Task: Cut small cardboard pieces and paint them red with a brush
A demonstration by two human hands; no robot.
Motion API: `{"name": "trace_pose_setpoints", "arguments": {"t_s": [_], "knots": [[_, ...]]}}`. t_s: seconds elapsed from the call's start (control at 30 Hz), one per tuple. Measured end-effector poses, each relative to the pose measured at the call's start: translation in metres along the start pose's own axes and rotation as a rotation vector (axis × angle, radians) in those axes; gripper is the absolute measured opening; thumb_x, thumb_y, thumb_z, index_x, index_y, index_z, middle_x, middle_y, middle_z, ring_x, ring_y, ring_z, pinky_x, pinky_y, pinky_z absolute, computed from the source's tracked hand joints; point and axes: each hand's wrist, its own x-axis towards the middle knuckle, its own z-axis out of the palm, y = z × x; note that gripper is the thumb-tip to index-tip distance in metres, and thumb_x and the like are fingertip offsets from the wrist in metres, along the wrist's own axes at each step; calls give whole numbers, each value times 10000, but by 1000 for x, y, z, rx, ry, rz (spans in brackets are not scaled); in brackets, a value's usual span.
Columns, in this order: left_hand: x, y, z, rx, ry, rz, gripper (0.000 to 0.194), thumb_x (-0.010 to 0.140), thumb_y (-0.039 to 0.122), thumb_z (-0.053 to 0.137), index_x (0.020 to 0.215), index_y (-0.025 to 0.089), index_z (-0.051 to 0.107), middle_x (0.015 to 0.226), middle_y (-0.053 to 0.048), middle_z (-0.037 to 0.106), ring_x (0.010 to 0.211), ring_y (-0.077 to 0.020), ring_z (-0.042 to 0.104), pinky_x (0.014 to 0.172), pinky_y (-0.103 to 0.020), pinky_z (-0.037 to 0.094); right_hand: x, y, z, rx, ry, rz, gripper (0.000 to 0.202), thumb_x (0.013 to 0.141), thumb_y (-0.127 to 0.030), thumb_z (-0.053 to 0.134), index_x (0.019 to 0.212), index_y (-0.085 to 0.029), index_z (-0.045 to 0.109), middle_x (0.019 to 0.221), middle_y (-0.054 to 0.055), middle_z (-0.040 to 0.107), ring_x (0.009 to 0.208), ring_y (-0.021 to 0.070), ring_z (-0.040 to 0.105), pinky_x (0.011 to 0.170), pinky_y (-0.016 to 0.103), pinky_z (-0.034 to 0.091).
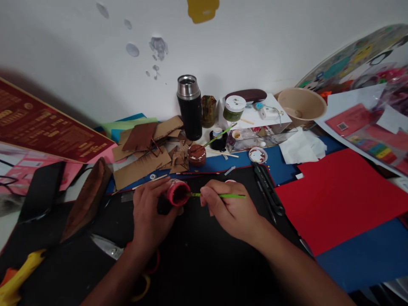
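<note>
My left hand (153,214) is wrapped round a small paint jar (179,193) with a red-smeared rim, tilted so its mouth faces right. Between the thumb and fingers of my right hand (231,208) is a thin green-handled paintbrush (232,196). The brush tip reaches into the mouth of the jar; its bristles are hard to make out. A pinkish-white round lid (230,181) shows partly behind my right hand. Below my left wrist lie scissors (110,247), their handles partly covered by my forearm.
Behind the jar stand a brown paint pot (196,155), a black thermos (190,112) and cardboard scraps (143,168). A utility knife (268,187) and red paper (344,199) lie to the right. On the left are a curved brown piece (87,199) and a black phone (41,191).
</note>
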Motion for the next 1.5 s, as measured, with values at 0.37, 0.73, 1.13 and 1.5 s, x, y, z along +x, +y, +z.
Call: {"name": "trace_pose_setpoints", "arguments": {"t_s": [0.37, 0.73, 1.13, 1.5], "knots": [[-6, 5, -5, -76, 32, 46, 504, 823, 189, 861, 1250, 259, 602, 1242, -106, 738, 1144, -319, 704, 989, -517, 511, 0, 3, 4, 294, 24, 229, 467, 1114, -453, 472, 744, -202, 608, 512, -71, 512, 391, 76, 523, 444, 198, 367], [-9, 2, 0, -283, -12, -177, 475, 850, 224, 850, 1257, 264, 606, 1291, -81, 710, 1228, -293, 665, 1053, -512, 518, -4, -1, 15, 301, -22, 117, 395, 1121, -352, 446, 788, -209, 605, 539, -69, 538, 442, 81, 547, 517, 214, 406], [-7, 3, 0, -239, 6, -107, 498, 844, 185, 845, 1267, 268, 597, 1287, -75, 713, 1209, -290, 667, 1045, -515, 513, -5, 3, 15, 375, 63, 138, 396, 1123, -362, 474, 795, -200, 625, 528, -71, 525, 423, 78, 537, 469, 203, 389], [1, 5, -3, -51, 1, -29, 449, 834, 219, 851, 1212, 257, 612, 1214, -82, 761, 1131, -314, 676, 990, -520, 499, 2, 6, 9, 98, 18, 51, 394, 1105, -318, 480, 774, -201, 661, 501, -67, 530, 449, 95, 541, 541, 229, 412]]}}
